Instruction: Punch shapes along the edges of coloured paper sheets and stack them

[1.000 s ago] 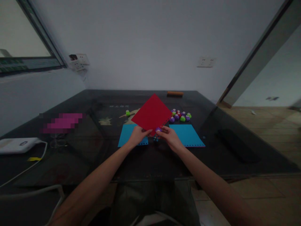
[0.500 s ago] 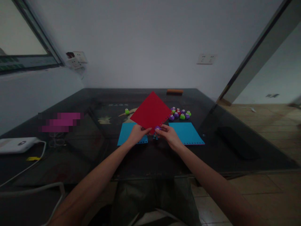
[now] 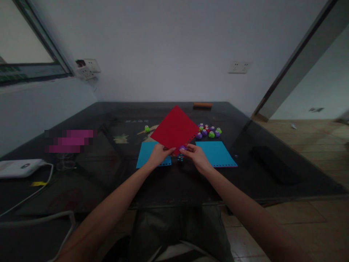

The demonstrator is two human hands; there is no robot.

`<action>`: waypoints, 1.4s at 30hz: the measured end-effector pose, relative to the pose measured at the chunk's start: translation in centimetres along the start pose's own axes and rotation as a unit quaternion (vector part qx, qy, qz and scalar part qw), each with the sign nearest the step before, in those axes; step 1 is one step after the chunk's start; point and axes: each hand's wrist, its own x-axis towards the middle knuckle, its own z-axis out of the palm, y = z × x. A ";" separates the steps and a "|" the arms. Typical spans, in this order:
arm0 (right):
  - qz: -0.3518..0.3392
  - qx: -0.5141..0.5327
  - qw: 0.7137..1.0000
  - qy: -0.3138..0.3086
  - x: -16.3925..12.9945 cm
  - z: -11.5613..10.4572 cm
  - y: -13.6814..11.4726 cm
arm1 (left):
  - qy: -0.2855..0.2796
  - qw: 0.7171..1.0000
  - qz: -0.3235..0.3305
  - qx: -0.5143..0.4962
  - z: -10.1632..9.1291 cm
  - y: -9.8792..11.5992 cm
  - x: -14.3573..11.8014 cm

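Left hand: my left hand [image 3: 159, 154] pinches the near corner of the red sheet [image 3: 174, 129], fingers closed on its lower left edge.
Right hand: my right hand [image 3: 195, 155] grips a small purple punch [image 3: 182, 148], pressed together on the sheet's lower right edge.
Red sheet: one sheet, held up off the table [image 3: 109, 171] like a diamond, tilted away from me, directly above and between both hands; a row of small holes runs along its lower right edge.
Blue sheets: two, flat on the table, one [image 3: 148, 154] under my left hand, one [image 3: 216, 153] just right of my right hand, each with holes along the near edge.
Punches: a cluster [image 3: 208, 131] of purple, green and red ones behind the right blue sheet, roughly nine, too small to count surely; one green punch [image 3: 147, 128] lies apart to the left.
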 end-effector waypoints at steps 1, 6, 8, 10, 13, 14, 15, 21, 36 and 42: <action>-0.001 0.001 1.000 0.001 0.0 0.0 0.0 | 0.001 1.000 -0.002 0.003 0.0 0.1 0.0; -0.006 0.008 1.000 0.000 0.3 -0.2 0.5 | 0.001 1.000 -0.003 -0.005 0.0 -0.1 0.0; -0.008 0.011 1.000 -0.001 0.4 -0.2 0.7 | -0.003 1.000 0.003 -0.010 0.0 -0.3 0.1; -0.008 0.013 1.000 -0.003 0.4 -0.3 0.7 | -0.006 1.000 0.006 -0.012 0.0 -0.4 0.1; -0.008 0.015 1.000 -0.004 0.4 -0.3 0.8 | -0.003 1.000 0.001 -0.007 0.0 -0.5 0.1; -0.008 0.015 1.000 -0.003 0.4 -0.3 0.7 | -0.001 1.000 0.000 -0.006 0.0 -0.5 0.1; -0.007 0.015 1.000 -0.003 0.4 -0.2 0.7 | 0.000 1.000 0.000 -0.006 0.0 -0.6 0.2; -0.020 0.018 1.000 -0.007 0.3 -0.2 0.6 | -0.005 1.000 0.006 -0.018 0.1 -0.8 0.3; -0.030 0.008 1.000 -0.003 0.6 -0.4 0.9 | -0.006 1.000 0.008 -0.017 0.1 -0.7 0.1; -0.034 0.009 0.999 0.005 0.6 -0.3 0.8 | -0.003 1.000 -0.001 -0.017 0.1 -0.4 0.1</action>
